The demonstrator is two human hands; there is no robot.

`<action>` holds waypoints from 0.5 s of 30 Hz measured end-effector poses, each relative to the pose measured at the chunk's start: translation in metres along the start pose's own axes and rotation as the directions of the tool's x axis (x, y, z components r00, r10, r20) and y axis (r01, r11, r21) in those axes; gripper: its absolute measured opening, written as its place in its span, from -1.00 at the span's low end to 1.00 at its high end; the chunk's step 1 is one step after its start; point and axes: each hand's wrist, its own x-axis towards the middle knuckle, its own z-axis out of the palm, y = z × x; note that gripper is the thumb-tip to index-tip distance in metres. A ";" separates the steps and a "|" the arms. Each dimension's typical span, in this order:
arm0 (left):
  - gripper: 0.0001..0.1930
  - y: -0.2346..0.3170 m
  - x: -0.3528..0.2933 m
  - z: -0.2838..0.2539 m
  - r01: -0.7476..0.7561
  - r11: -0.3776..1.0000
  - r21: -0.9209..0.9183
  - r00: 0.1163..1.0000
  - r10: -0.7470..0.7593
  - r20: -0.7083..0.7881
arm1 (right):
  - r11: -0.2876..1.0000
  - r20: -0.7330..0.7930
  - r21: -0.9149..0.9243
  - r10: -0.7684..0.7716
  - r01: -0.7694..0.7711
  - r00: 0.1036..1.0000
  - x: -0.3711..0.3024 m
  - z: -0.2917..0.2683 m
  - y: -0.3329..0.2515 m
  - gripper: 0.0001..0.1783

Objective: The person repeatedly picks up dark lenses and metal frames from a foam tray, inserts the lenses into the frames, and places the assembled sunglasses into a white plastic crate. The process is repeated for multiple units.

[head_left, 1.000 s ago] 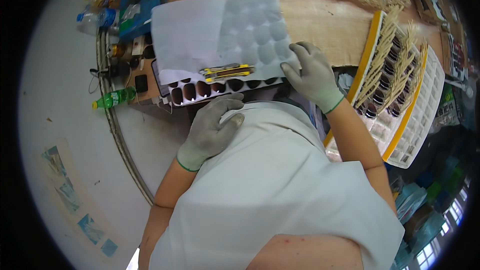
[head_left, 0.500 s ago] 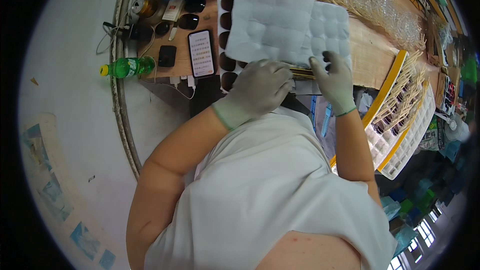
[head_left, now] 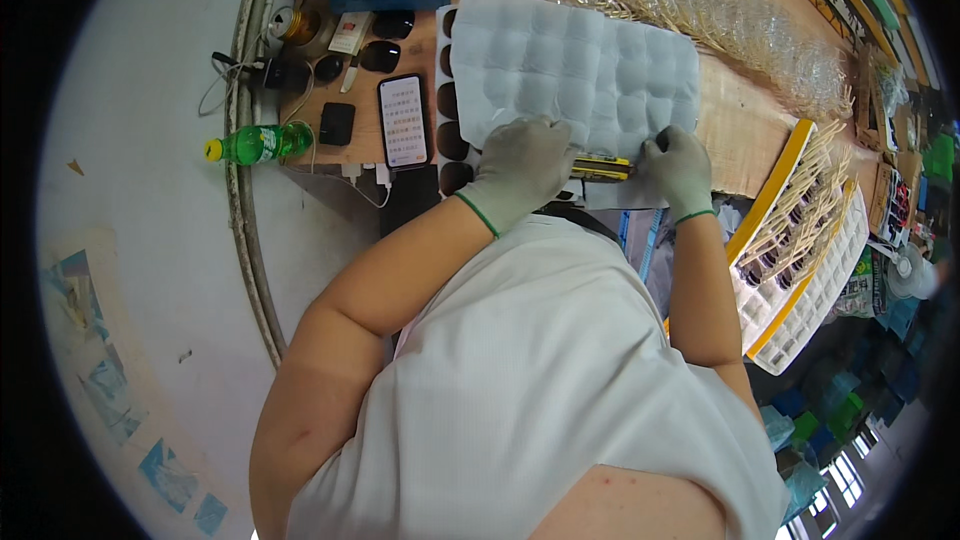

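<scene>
A wooden surface (head_left: 740, 130) fills the far side, a worn metal pipe (head_left: 248, 265) running past its left end. Blue patches (head_left: 168, 475) mark the pale expanse (head_left: 150, 200) beyond, whether wall or floor unclear, while windows (head_left: 848, 480) glow white at the dim lower right.
</scene>
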 end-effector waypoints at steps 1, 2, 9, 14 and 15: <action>-0.68 -0.002 0.002 -0.001 -0.007 1.000 0.005 0.999 0.007 0.032 | 1.000 -0.012 0.012 -0.028 0.028 1.000 0.003 0.002 -0.002 -0.68; -0.68 -0.003 0.002 0.002 -0.013 1.000 0.020 1.000 0.013 0.026 | 0.998 -0.021 0.018 -0.052 0.052 0.998 0.004 0.005 0.000 -0.70; -0.63 0.000 -0.001 0.010 -0.012 0.999 0.038 1.000 0.011 0.007 | 0.823 -0.366 0.129 -0.479 0.553 0.798 -0.007 -0.021 -0.034 -0.84; -0.56 -0.001 0.000 0.011 -0.050 0.998 0.047 0.997 0.047 0.053 | 0.791 -0.136 0.079 -0.594 0.606 0.793 0.010 -0.022 -0.078 -0.70; -0.56 -0.004 0.000 0.015 -0.064 0.997 0.034 0.998 0.063 0.026 | 0.804 -0.067 0.026 -0.591 0.594 0.804 0.015 -0.021 -0.085 -0.70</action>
